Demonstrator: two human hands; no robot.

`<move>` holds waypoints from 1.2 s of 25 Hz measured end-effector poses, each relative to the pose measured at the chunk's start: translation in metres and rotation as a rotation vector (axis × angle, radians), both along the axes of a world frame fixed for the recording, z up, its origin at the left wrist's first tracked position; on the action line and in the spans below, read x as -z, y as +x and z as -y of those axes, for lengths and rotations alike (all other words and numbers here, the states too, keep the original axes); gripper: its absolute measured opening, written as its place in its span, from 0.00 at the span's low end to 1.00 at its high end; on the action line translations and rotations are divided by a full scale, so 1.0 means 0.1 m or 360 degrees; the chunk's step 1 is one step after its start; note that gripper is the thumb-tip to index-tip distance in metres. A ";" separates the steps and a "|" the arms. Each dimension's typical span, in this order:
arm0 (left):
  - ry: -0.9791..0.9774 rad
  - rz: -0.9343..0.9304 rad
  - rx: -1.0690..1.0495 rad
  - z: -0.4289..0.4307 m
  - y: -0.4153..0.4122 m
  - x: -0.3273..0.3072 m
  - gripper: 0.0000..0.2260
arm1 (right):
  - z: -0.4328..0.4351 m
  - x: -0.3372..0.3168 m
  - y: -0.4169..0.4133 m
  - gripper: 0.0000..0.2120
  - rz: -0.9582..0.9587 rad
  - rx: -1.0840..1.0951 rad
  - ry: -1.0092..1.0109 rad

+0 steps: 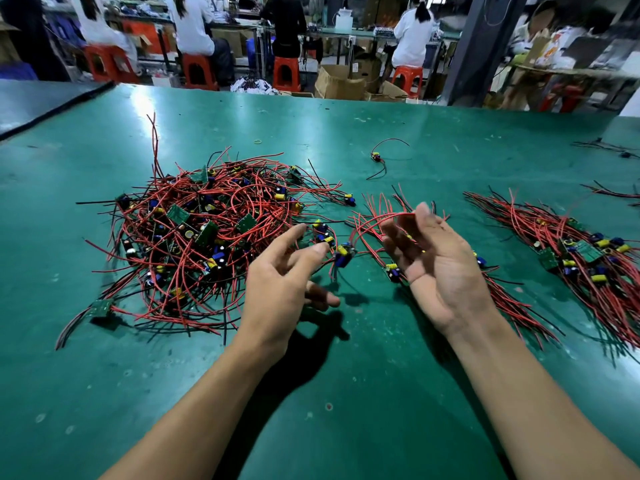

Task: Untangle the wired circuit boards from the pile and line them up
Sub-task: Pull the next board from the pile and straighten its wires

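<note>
An electronics assembly workshop: green bench (381,375), seated workers (414,32) on red stools (286,73), cardboard boxes (337,83).

Glossy green table mat (346,375) — scuffed

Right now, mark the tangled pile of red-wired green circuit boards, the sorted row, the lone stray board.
Tangled pile (194,237): head view, heap's middle.
Sorted row (590,251): head view, green board.
Lone stray board (375,156): head view, its components.
</note>
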State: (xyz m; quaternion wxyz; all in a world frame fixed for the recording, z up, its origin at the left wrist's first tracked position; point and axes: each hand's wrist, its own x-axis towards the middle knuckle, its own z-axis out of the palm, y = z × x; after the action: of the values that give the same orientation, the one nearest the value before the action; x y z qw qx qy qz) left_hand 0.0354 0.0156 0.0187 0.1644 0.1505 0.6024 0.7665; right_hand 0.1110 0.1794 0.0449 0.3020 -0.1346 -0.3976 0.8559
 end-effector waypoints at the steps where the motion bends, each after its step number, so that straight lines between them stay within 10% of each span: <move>1: 0.0050 0.0020 -0.0050 0.01 0.00 -0.02 0.12 | -0.03 -0.02 0.01 0.08 -0.0028 -0.0016 -0.0096; 15: -0.0252 -0.0849 -0.0582 0.02 0.04 0.04 0.07 | -0.15 -0.03 0.05 0.10 -0.0160 -0.0197 -0.0767; 21: -0.0145 -0.0930 -0.0250 -0.02 0.17 0.04 0.06 | -0.01 -0.03 0.00 0.09 -0.0011 -0.0555 -0.0637; 30: 0.0087 0.0295 0.0836 -0.07 0.14 0.06 0.13 | 0.07 0.04 -0.09 0.08 0.0108 -0.0317 -0.0501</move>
State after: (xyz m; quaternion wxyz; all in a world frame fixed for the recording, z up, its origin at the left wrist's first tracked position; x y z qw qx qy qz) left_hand 0.0489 0.0228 0.0126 0.4079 0.2352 0.5043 0.7239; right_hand 0.1024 0.1723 0.0414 0.1776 -0.1689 -0.2800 0.9282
